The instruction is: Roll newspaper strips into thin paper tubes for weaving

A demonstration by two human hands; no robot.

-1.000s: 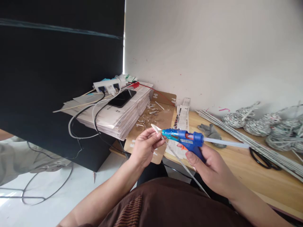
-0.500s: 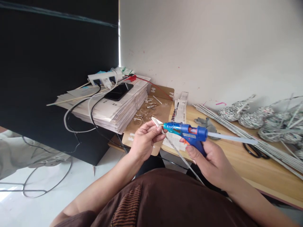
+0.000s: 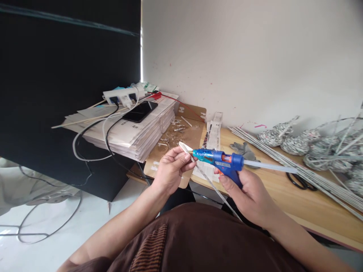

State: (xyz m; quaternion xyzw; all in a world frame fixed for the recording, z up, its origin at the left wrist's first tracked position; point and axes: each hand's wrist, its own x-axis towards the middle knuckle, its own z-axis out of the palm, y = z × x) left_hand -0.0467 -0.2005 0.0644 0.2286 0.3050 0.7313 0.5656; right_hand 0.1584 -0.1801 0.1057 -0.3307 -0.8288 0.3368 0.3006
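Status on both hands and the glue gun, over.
Left hand pinching paper strip. Right hand gripping glue gun, nozzle at strip. No obstruction visible between them.

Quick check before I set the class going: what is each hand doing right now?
Left hand: closed, pinching the paper strip.
Right hand: closed around the glue gun.

Fairly brightly, softly lit; shaded faintly along the back edge of the bench; glaring on the floor off its left end (glinting on the phone, too); stretched toward the frame's corners.
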